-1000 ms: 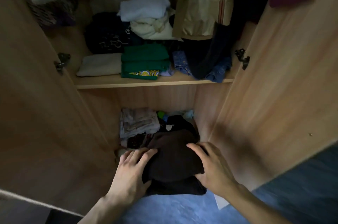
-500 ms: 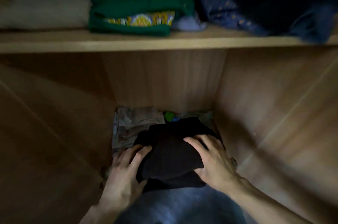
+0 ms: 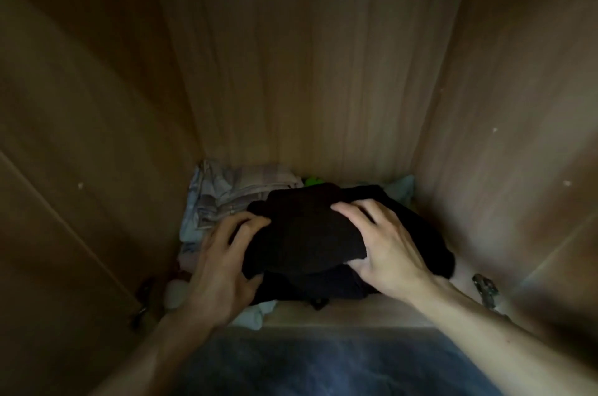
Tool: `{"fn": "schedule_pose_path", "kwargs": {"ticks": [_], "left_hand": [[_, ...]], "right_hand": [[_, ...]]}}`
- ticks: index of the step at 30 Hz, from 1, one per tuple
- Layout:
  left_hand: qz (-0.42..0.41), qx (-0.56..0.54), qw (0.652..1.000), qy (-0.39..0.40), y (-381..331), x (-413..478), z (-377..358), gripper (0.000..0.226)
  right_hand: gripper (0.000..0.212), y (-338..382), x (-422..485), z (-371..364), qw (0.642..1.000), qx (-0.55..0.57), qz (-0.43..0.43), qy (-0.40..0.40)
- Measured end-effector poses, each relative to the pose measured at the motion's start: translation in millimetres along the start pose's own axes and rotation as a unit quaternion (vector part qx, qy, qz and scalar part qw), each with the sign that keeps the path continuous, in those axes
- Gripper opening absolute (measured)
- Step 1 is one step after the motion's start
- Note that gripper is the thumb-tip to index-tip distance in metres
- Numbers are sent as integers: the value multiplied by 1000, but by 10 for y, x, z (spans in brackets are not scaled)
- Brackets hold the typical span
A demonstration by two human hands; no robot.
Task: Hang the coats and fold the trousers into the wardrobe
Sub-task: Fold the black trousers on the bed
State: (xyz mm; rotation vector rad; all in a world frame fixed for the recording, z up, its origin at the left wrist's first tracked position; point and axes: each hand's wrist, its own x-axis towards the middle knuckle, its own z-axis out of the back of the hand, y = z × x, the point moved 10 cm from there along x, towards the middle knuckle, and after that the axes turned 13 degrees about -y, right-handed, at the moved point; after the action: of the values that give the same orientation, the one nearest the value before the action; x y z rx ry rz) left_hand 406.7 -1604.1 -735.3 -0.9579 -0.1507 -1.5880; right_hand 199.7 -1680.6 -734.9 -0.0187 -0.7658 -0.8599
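Left hand (image 3: 223,263) grips the left edge of the folded black trousers (image 3: 301,233), right hand (image 3: 385,246) grips the right edge; fingers on top, thumbs under. Trousers sit at the wardrobe (image 3: 307,72) bottom, on a dark pile (image 3: 330,285), checked cloth (image 3: 226,195) just left. Green item (image 3: 312,181) behind, mostly hidden.

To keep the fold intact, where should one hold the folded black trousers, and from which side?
Probably their left and right edges, both at once, from the open front: the folded black trousers lie flat, and wardrobe walls close the other sides.
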Motion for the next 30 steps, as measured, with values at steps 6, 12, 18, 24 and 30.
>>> {"fn": "schedule_pose_path", "kwargs": {"ticks": [6, 12, 18, 24, 30], "left_hand": [[19, -19, 999, 30, 271, -170, -18, 90], [53, -36, 992, 107, 725, -130, -381, 85], [84, -48, 990, 104, 1366, 59, -1098, 83], [81, 58, 995, 9, 1864, 426, -1601, 76], [-33, 273, 961, 10, 1509, 262, -1980, 58]], "right_hand": [[99, 39, -6, -314, 997, 19, 6, 81], [105, -200, 39, -917, 975, 63, -77, 199], [96, -688, 222, -1789, 965, 71, -128, 216], [72, -832, 421, -2123, 995, 9, -84, 59], [68, -620, -81, -2811, 987, -82, -62, 121]]}}
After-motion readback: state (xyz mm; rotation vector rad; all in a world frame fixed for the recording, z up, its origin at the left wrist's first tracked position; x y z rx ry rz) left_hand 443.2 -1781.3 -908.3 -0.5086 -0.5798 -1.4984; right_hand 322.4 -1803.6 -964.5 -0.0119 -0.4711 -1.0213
